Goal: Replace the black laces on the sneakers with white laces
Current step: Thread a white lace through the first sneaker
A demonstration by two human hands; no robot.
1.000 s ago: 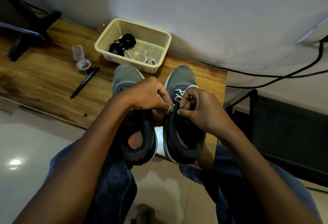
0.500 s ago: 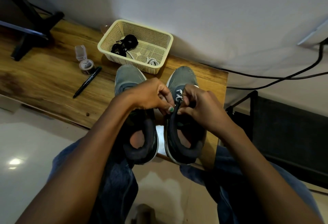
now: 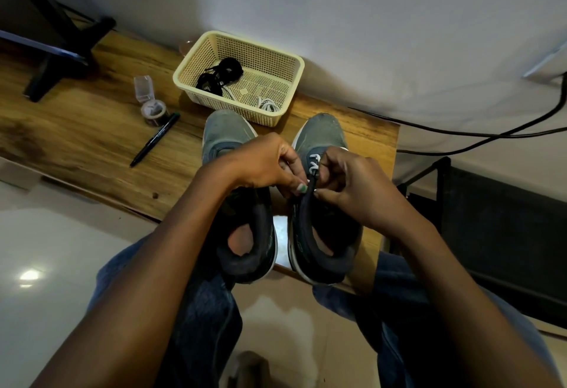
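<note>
1. Sitting at a wooden table (image 3: 76,129) with two grey sneakers side by side, toes toward a cream basket (image 3: 288,63).
2. Left hand (image 3: 260,163) and right hand (image 3: 352,185) both curl in over the right sneaker (image 3: 322,136), fingertips pinching at its white lace (image 3: 313,163) by the tongue.
3. Left sneaker (image 3: 224,132) has no lace that I can see.
4. Black laces (image 3: 219,76) and a white lace bundle (image 3: 268,104) sit in the basket.
5. Pen (image 3: 155,139) and tape roll (image 3: 153,111) lie left of it.

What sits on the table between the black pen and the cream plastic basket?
Head view: a small tape roll with a clear plastic box behind it.
</note>
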